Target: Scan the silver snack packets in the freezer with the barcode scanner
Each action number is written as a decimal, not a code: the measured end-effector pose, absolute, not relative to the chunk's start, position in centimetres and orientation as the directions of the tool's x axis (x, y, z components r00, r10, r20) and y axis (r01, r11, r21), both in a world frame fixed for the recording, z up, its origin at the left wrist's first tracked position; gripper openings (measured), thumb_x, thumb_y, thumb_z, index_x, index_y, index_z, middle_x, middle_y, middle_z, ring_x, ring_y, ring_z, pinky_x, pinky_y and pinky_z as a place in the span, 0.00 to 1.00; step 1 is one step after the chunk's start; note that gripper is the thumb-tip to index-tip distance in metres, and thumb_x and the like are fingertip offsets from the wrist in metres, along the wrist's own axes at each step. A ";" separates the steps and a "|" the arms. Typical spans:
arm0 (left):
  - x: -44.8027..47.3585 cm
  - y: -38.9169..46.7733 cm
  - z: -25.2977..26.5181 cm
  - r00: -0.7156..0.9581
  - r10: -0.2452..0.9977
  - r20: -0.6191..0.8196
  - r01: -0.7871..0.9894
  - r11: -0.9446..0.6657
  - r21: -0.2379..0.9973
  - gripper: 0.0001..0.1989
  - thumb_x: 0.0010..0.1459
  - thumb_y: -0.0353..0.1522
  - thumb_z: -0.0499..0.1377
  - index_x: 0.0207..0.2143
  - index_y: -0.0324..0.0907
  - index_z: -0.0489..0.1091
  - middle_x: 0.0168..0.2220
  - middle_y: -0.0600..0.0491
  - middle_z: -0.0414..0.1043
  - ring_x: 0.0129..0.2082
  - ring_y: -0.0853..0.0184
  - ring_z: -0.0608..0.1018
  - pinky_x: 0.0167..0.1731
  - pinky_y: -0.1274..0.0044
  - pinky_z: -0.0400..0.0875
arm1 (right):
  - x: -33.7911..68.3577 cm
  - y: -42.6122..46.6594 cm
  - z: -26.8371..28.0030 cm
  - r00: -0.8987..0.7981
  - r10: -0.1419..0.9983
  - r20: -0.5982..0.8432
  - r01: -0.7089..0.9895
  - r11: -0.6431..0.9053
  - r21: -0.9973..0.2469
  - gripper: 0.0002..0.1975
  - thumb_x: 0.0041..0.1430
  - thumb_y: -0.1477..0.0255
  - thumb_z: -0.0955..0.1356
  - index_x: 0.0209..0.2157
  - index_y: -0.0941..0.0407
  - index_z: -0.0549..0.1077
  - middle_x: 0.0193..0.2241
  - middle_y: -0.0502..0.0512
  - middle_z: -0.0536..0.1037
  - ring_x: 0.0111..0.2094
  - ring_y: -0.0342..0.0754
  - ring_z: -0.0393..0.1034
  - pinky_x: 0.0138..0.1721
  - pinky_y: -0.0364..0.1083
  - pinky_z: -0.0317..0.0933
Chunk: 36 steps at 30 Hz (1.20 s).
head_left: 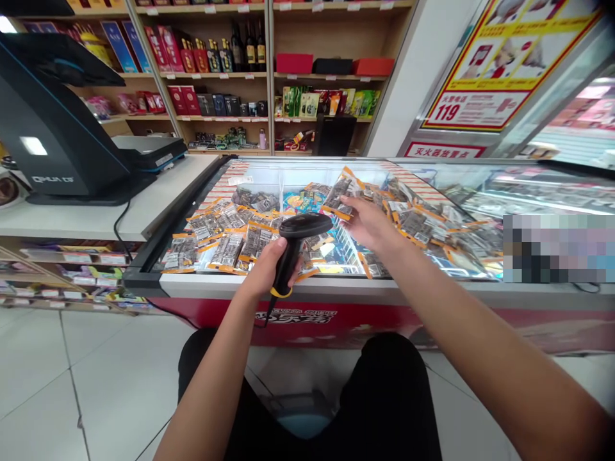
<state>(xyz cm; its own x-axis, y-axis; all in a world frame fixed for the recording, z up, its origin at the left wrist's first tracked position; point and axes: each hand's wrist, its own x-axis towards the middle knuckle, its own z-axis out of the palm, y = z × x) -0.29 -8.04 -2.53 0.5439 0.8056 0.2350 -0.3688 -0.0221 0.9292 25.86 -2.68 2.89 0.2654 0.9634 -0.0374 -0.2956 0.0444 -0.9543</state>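
Note:
My left hand (266, 267) is wrapped round the handle of a black barcode scanner (305, 224), whose head points right, toward my other hand. Between the fingers of my right hand (368, 221) is an orange-edged snack packet (340, 192), tilted up above the freezer top. Many similar packets lie on the glass: one group (228, 246) on the left near the scanner, another (418, 221) on the right beyond my right wrist. A cable hangs from the scanner's handle.
A chest freezer (192, 282) with a glass top stands before my knees. On the left counter (110, 221) are a dark checkout scale (72, 128) and its cable. Shelves (214, 75) with bottles and boxes stand behind. Wall posters (514, 64) hang at right.

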 end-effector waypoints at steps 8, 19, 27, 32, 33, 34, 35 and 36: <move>-0.6 -8.0 -2.5 0.574 0.786 0.230 -0.317 -0.045 0.947 0.38 0.64 0.68 0.64 0.42 0.40 0.74 0.25 0.57 0.74 0.14 0.73 0.69 0.16 0.77 0.63 | 23.8 -5.3 2.0 0.255 0.967 -0.023 -0.241 0.041 -0.970 0.20 0.57 0.68 0.83 0.32 0.50 0.69 0.35 0.48 0.80 0.45 0.50 0.77 0.40 0.46 0.66; -0.4 -8.0 -2.3 0.559 0.796 0.234 -0.316 -0.057 0.947 0.37 0.62 0.68 0.66 0.40 0.42 0.72 0.25 0.56 0.75 0.14 0.73 0.70 0.16 0.77 0.63 | 23.0 -5.1 2.1 0.143 0.989 0.021 0.023 0.018 -1.000 0.16 0.63 0.59 0.80 0.34 0.51 0.74 0.36 0.52 0.83 0.41 0.50 0.79 0.44 0.47 0.72; -0.8 -8.0 -2.4 0.559 0.800 0.219 -0.295 -0.054 0.954 0.36 0.64 0.66 0.66 0.42 0.41 0.74 0.26 0.56 0.75 0.15 0.72 0.71 0.16 0.77 0.64 | 27.1 -6.8 3.5 -0.017 0.981 0.194 0.867 0.112 -0.487 0.20 0.77 0.61 0.65 0.53 0.57 0.86 0.60 0.69 0.86 0.62 0.68 0.79 0.65 0.60 0.69; -0.8 -8.2 -2.2 0.557 0.801 0.218 -0.289 -0.059 0.955 0.37 0.64 0.67 0.65 0.42 0.41 0.75 0.26 0.56 0.74 0.15 0.72 0.71 0.16 0.77 0.65 | 34.1 -11.3 4.6 -0.023 0.980 -0.196 0.985 -0.011 -0.172 0.33 0.68 0.49 0.73 0.65 0.55 0.84 0.70 0.71 0.80 0.73 0.79 0.70 0.73 0.68 0.65; -0.8 -8.3 -2.2 0.557 0.800 0.224 -0.295 -0.061 0.953 0.36 0.64 0.67 0.65 0.42 0.40 0.75 0.26 0.56 0.74 0.15 0.72 0.71 0.16 0.77 0.65 | 35.2 -12.0 4.7 -0.037 0.970 -0.241 0.986 -0.003 -0.165 0.35 0.66 0.49 0.74 0.67 0.54 0.83 0.71 0.70 0.79 0.74 0.79 0.69 0.73 0.68 0.65; -0.8 -8.3 -2.2 0.555 0.799 0.230 -0.302 -0.064 0.951 0.36 0.65 0.66 0.65 0.42 0.40 0.76 0.26 0.56 0.74 0.15 0.72 0.71 0.16 0.78 0.65 | 36.0 -12.5 4.7 -0.061 0.964 -0.259 0.984 0.014 -0.180 0.37 0.65 0.48 0.75 0.68 0.54 0.83 0.72 0.69 0.79 0.74 0.79 0.70 0.73 0.68 0.65; -0.8 -8.4 -2.2 0.552 0.800 0.236 -0.310 -0.066 0.948 0.36 0.65 0.66 0.65 0.42 0.40 0.76 0.26 0.56 0.74 0.14 0.72 0.71 0.16 0.78 0.64 | 36.6 -12.8 4.6 -0.090 0.962 -0.258 0.976 0.033 -0.216 0.37 0.63 0.48 0.75 0.68 0.53 0.83 0.71 0.68 0.79 0.73 0.78 0.71 0.72 0.67 0.66; -0.9 -8.5 -2.2 0.551 0.799 0.242 -0.319 -0.066 0.945 0.36 0.64 0.66 0.66 0.43 0.40 0.76 0.25 0.56 0.74 0.14 0.72 0.70 0.15 0.78 0.64 | 37.0 -13.0 4.5 -0.117 0.964 -0.240 0.962 0.050 -0.269 0.37 0.61 0.49 0.77 0.66 0.53 0.85 0.69 0.68 0.81 0.71 0.78 0.74 0.71 0.67 0.68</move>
